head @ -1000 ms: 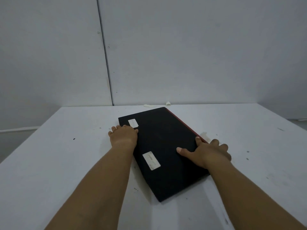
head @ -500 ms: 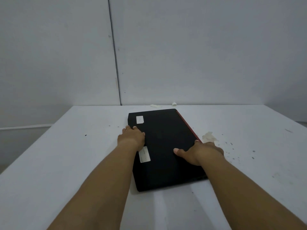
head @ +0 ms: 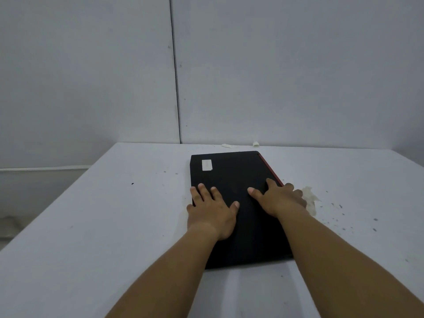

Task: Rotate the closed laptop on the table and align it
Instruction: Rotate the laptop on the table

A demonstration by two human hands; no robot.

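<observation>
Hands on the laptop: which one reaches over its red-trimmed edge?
The right hand: its fingers wrap over the laptop's red-trimmed right edge. The left hand lies flat, fingers spread, at the left edge.

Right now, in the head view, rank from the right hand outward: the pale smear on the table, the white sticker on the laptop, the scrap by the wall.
From the right hand:
1. Pale smear, just right.
2. White sticker, far-left on the laptop.
3. Scrap, at the table's back edge.

Hands (head: 212,212) side by side on laptop (head: 231,177), on table (head: 114,226)
</observation>
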